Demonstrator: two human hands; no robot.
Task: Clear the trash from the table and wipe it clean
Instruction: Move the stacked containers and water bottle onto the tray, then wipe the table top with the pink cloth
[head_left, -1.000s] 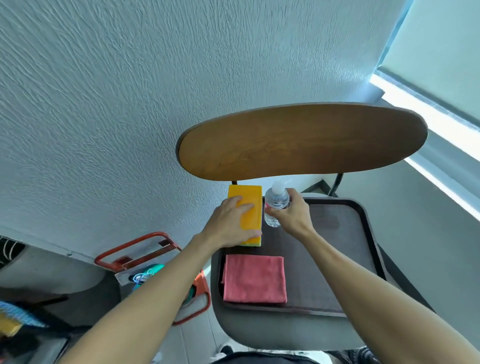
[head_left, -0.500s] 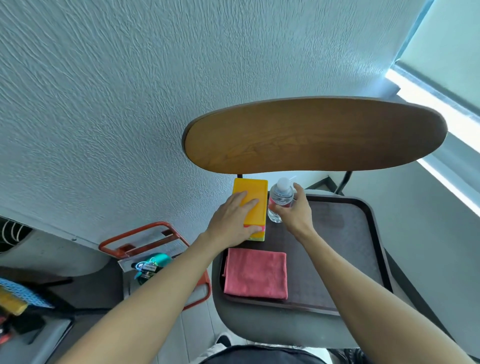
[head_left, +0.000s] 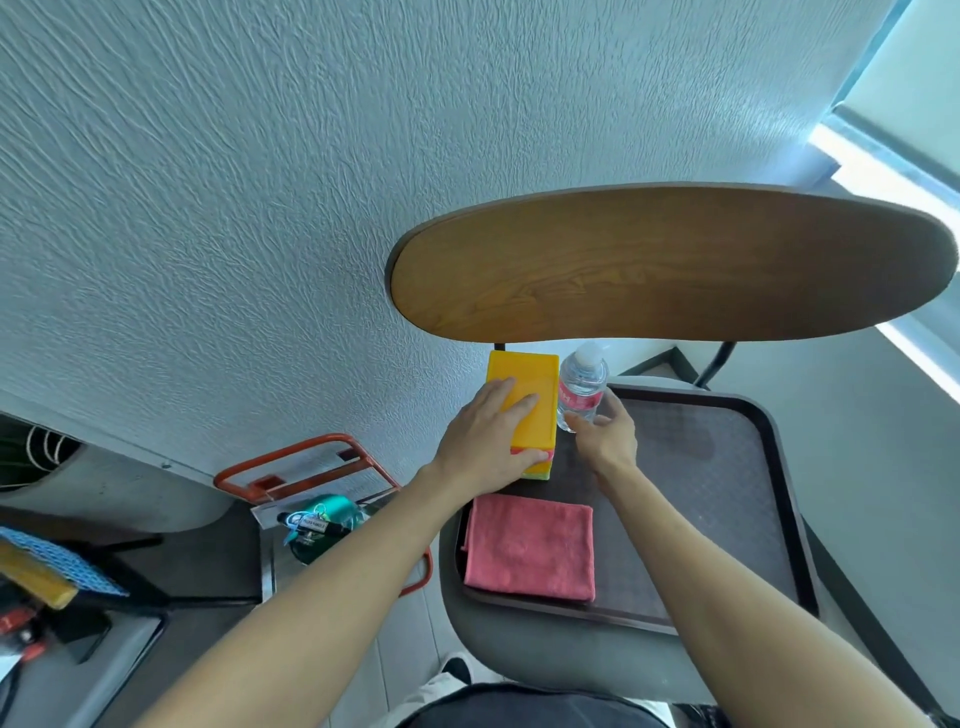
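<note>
A dark brown tray (head_left: 779, 499) lies on a grey chair seat. At its far left corner stands a yellow box (head_left: 535, 379), and my left hand (head_left: 488, 441) rests on top of it with the thumb curled round its near end. A small clear water bottle (head_left: 584, 376) with a red label stands upright right next to the box. My right hand (head_left: 608, 439) holds the bottle low down, thumb across its base and fingers on its right side. A folded pink cloth (head_left: 530, 545) lies flat at the tray's near left.
The chair's wooden backrest (head_left: 665, 265) overhangs the far end of the tray. A textured white wall is to the left. On the floor at left stands an orange-framed rack (head_left: 291, 467) with a green item and markers. Clutter lies at the bottom left.
My right hand has slid from the bottle's middle down to its base. My left hand stays on the yellow box. The view has shifted slightly.
</note>
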